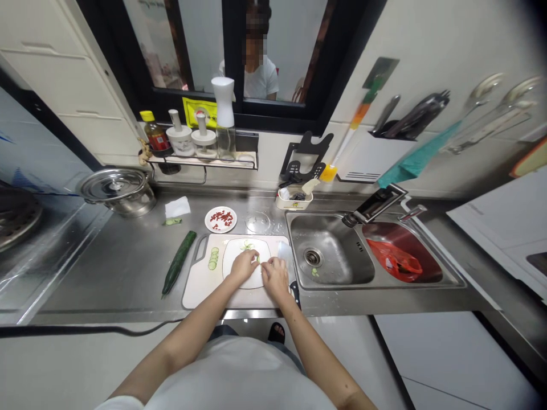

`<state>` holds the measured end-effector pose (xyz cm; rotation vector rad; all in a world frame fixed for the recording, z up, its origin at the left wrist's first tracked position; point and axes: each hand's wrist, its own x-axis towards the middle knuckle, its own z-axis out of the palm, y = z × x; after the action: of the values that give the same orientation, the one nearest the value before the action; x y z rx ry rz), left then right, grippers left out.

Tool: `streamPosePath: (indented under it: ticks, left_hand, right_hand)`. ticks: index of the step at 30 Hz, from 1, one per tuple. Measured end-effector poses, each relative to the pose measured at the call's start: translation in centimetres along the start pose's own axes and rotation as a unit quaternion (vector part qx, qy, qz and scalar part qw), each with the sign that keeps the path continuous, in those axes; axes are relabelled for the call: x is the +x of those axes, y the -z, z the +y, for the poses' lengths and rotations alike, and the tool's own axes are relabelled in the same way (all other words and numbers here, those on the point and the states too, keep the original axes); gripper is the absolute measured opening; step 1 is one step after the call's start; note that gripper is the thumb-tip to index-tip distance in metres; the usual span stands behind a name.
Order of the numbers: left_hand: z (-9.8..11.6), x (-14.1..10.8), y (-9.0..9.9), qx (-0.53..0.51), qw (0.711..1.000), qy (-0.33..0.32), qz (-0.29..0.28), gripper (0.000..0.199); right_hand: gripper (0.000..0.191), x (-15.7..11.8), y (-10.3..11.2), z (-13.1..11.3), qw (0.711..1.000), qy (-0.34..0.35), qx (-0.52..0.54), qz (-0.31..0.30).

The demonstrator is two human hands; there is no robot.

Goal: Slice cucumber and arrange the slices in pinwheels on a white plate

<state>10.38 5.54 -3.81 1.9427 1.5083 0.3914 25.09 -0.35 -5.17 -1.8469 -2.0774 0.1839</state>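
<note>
My left hand [245, 266] is over a white square plate [229, 276], its thumb and fingertips pinching a small green cucumber slice [258, 258]. Close against it, my right hand [277, 275] has its fingers drawn together; what lies between them is too small to make out. Some cucumber slices [247, 245] lie along the plate's far side. Under the plate is a pale cutting board [196, 290], with a row of overlapping cucumber slices [213, 258] on its left part. At the board's right edge lies a knife [294, 293], partly hidden by my right hand.
A cucumber [179, 263] lies left of the board. Behind are a small plate of red pieces [221, 220] and a lidded pot [122, 191]. To the right, a double sink [337, 279] holds a red bag [395, 260]. A person [260, 80] shows in the window.
</note>
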Motion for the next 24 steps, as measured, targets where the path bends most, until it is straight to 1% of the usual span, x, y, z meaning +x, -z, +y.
streamPosePath:
  ticks: [7, 24]
  left_hand:
    - [-0.23, -0.20, -0.19, 0.020, 1.000, -0.003, 0.005, 0.021]
    - [0.10, 0.56, 0.05, 0.015, 1.000, 0.001, 0.007, 0.020]
  right_hand:
    - [0.021, -0.45, -0.20, -0.30, 1.000, -0.007, 0.000, 0.003]
    - [0.020, 0.24, -0.41, -0.27, 1.000, -0.017, -0.018, -0.004]
